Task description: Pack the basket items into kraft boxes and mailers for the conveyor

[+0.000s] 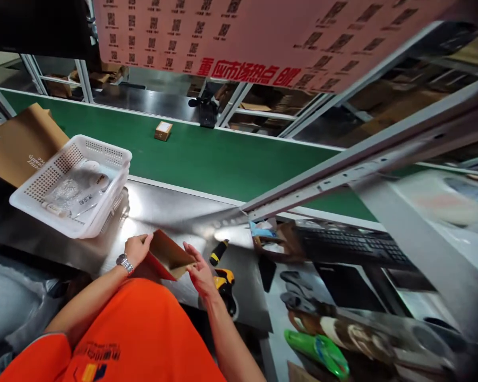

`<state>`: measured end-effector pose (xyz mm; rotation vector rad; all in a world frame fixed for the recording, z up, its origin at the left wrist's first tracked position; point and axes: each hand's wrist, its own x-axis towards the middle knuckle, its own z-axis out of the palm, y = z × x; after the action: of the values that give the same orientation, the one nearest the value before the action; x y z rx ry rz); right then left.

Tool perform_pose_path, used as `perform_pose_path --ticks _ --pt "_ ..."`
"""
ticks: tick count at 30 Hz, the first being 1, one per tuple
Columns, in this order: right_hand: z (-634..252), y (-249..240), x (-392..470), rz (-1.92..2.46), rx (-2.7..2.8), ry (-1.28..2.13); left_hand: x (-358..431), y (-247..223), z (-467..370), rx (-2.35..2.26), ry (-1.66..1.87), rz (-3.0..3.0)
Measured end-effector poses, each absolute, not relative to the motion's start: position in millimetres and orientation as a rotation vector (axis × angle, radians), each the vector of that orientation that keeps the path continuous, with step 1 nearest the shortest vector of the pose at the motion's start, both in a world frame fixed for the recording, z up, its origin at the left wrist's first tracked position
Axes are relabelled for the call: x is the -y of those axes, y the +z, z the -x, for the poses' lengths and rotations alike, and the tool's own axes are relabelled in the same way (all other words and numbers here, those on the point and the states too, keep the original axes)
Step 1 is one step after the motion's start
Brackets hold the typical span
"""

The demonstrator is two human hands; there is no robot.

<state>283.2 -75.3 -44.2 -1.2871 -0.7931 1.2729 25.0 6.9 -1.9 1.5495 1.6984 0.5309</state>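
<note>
Both hands hold a small open cardboard box (165,253) over the metal table's front edge. My left hand (137,250), with a metal watch on the wrist, grips the box's left side. Fingers of my right hand (199,269) pinch a flap at its right end. The box's inside is brown and looks bare where it shows. Right of the hands, a black and yellow cutter (219,252) lies on the metal table (175,212). Beside my right wrist is a yellow and black tool (226,286).
Stacked white baskets (75,231) with wrapped items stand left, near a large carton (27,143). A small box (163,130) sits on the green conveyor (223,159). A metal post (322,180) crosses at right, above a keyboard (350,244). A pink sign (263,37) hangs overhead.
</note>
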Motion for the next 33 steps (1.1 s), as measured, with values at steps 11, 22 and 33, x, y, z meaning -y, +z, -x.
perform_pose_path --ticks 11,22,33 --pt "-261 -62 51 1.523 0.893 1.218 27 -15 -3 -1.200 0.270 -2.023" --pt "-264 -63 51 1.451 0.845 1.395 8 -43 -16 -1.361 0.438 -1.769" --pt "-242 -75 101 1.330 0.483 1.422 18 -61 -18 -1.390 0.669 -1.241"
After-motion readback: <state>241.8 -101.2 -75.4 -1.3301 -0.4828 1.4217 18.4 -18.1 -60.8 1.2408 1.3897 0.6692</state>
